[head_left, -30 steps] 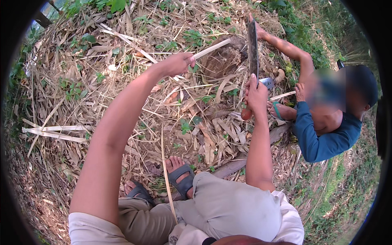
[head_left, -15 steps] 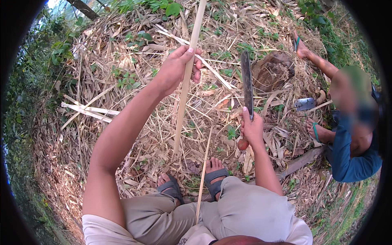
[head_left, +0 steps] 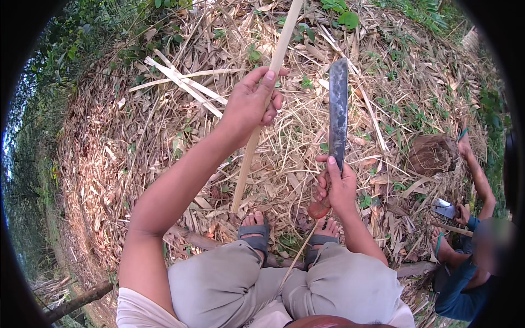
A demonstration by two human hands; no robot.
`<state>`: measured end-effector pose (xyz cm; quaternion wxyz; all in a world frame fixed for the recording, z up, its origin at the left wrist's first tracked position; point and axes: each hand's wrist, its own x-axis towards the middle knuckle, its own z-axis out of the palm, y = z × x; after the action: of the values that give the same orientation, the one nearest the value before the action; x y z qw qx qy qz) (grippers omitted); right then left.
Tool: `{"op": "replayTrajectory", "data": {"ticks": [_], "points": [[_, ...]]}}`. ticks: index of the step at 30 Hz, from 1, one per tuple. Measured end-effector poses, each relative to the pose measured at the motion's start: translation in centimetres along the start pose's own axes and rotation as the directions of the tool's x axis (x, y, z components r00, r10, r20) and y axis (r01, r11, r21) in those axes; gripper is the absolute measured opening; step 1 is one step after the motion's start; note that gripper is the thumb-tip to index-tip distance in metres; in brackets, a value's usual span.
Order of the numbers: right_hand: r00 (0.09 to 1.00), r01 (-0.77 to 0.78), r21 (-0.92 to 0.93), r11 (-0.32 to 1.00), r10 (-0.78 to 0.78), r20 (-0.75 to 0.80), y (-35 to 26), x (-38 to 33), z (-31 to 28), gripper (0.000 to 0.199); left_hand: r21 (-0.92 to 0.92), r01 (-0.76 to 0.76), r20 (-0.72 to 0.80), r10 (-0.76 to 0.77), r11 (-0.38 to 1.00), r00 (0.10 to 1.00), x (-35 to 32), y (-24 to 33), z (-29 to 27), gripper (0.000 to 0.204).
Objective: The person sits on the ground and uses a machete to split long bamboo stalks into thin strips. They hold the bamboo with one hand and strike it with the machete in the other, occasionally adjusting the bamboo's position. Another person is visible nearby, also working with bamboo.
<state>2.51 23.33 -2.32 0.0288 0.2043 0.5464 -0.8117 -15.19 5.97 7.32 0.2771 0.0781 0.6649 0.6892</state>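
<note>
My left hand is closed round a long, pale bamboo strip, thumb along its upper face. The strip slants from beyond the top of the view down to just in front of my feet. In my right hand is a machete, gripped at its handle, whose reddish-brown rounded end shows below the fingers. Its dark, mottled blade points away from me, flat side visible, apart from the strip. A thinner strip runs between my knees, its lower end out of sight at my lap.
Several pale strips lie crossed at far left; another lies right of the machete. A cut stump stands at right. Beyond it sits a person in a blue sleeve, a hand at a metal blade. Dry leaves and a branch cover the ground.
The view has turned left, so the stump and the other person appear farther right and lower. The machete's blade has rolled to show more of its flat side. Both hands keep their holds.
</note>
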Motion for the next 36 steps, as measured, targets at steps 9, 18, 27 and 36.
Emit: {"op": "replayTrajectory", "data": {"ticks": [9, 18, 27, 36], "points": [[0.821, 0.545, -0.684, 0.485, -0.476, 0.316, -12.7, 2.7, 2.9, 0.023, 0.082, 0.154, 0.099, -0.162, 0.985, 0.982, -5.1, 0.5, -1.0, 0.03], [0.681, 0.632, -0.725, 0.273, -0.641, 0.353, -6.2, 0.5, 2.5, 0.024, -0.04, 0.241, 0.269, -0.221, 0.97, 0.937, -5.2, -0.5, 2.9, 0.025], [0.744, 0.608, -0.684, 0.403, -0.591, 0.312, -3.1, 0.2, 1.5, 0.021, 0.032, 0.275, 0.294, -0.272, 0.961, 0.916, -6.4, -3.1, 4.4, 0.016], [0.735, 0.645, -0.685, 0.338, -0.52, 0.435, -3.7, -0.5, 0.9, 0.025, 0.003, 0.388, 0.252, -0.377, 0.921, 0.891, -8.2, -3.4, 4.9, 0.019]]}}
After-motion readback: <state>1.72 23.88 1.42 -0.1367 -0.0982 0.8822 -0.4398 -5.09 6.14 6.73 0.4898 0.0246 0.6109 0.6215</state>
